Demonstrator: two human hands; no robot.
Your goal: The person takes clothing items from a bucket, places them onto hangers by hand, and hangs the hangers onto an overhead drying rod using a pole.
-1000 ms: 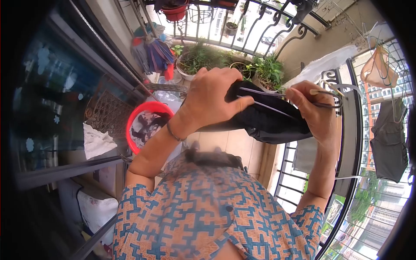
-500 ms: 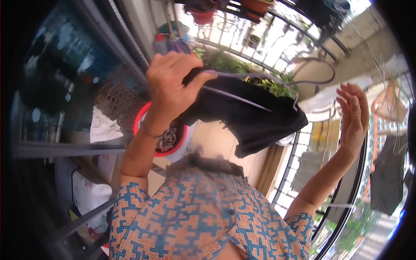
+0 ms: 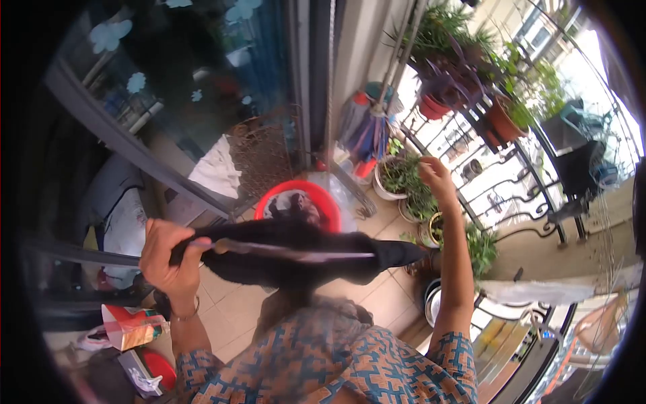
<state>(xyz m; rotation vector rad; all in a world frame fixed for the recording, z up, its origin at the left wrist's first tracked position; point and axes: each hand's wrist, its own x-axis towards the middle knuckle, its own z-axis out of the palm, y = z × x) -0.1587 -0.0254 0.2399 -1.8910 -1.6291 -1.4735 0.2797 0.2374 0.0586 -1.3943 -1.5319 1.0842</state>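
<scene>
I see soft, long black cloth (image 3: 289, 269) with a pale strip (image 3: 309, 255), held above the tiled floor (image 3: 387, 299) before the red basin's (image 3: 328, 202) near rim. My left hand (image 3: 168, 259) pinches one end; my extended right hand's (image 3: 437, 180) fingers curl, contents unclear.

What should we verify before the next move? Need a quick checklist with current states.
1. Left grip closed on the black garment: ok, it holds one end.
2. Right grip on the garment: not ok, it is raised apart from it.
3. Right grip empty: cannot tell, too blurred.
4. Pale strip along the garment free of tangles: cannot tell, blurred.
5. Red basin clear of the garment: cannot tell, they overlap in this single view.
</scene>
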